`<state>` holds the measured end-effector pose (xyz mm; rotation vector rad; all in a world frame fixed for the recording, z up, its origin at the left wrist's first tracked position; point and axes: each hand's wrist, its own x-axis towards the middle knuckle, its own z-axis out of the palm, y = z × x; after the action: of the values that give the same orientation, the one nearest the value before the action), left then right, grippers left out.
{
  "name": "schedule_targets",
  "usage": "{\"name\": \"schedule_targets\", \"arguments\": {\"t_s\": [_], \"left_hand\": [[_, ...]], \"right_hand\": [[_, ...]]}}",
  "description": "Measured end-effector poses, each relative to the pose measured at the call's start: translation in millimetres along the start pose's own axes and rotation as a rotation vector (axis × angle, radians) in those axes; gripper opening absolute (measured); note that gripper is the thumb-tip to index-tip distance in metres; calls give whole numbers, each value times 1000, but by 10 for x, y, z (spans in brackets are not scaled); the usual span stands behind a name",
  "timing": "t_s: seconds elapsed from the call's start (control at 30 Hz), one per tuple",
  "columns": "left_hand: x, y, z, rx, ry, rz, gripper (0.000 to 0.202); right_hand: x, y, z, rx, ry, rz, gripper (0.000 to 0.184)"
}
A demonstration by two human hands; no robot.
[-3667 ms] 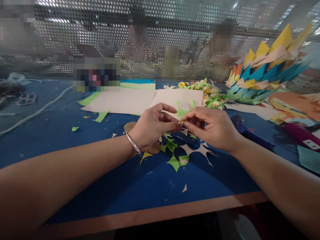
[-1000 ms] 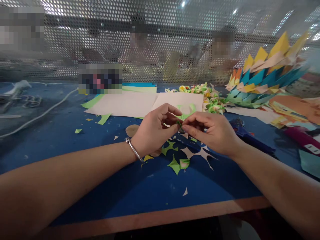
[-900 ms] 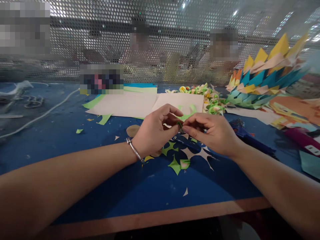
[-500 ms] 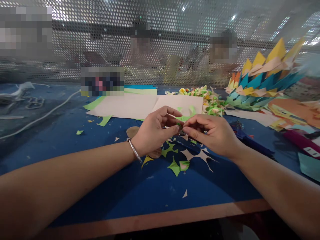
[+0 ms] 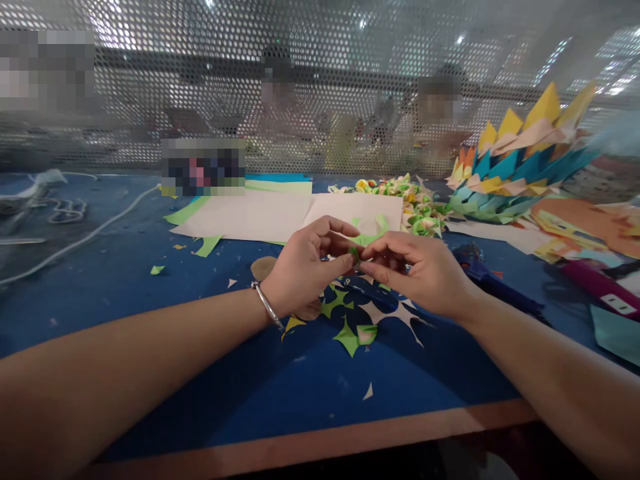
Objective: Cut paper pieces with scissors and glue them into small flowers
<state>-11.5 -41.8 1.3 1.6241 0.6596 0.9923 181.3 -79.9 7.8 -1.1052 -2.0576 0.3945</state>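
We log the green paper bit [image 5: 355,254] dead centre between our 2 hands; left hand [image 5: 303,275] and right hand [image 5: 426,275] each pinch it thumb-to-forefinger, other fingers loosely curled, neither nearer

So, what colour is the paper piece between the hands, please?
Green paper piece, clearest in head view.

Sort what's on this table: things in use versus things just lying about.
In use: green paper piece, pinched between left hand and right hand.
Lying about: paper scraps, white sheets, paper flowers, folded paper stack, white cord.
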Motion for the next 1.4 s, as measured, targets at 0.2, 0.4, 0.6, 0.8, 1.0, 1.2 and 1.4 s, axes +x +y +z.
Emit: {"name": "schedule_targets", "arguments": {"t_s": [0.2,0.4,0.6,0.8,1.0,1.2,1.4], "left_hand": [[0,-44,5,65,12,87,35],[-46,-17,9,134,-3,185,40],[-29,37,-32,-9,-78,80,43],[-10,53,-33,-41,-46,3,37],[-4,58,-29,-53,-36,-11,35],[-5,50,-16,-31,-9,9,32],[-2,27,-9,81,15,60,31]], "right_hand": [[7,-3,-4,-2,-19,54,24],[3,-17,-10,10,-18,81,22],[-2,-15,-41,64,-14,95,20],[-4,-5,-57,59,-20,109,18],[-10,10,-55,40,-26,106,21],[-9,2,-52,22,-20,108,20],[-6,-17,-32,63,-44,95,17]]}}
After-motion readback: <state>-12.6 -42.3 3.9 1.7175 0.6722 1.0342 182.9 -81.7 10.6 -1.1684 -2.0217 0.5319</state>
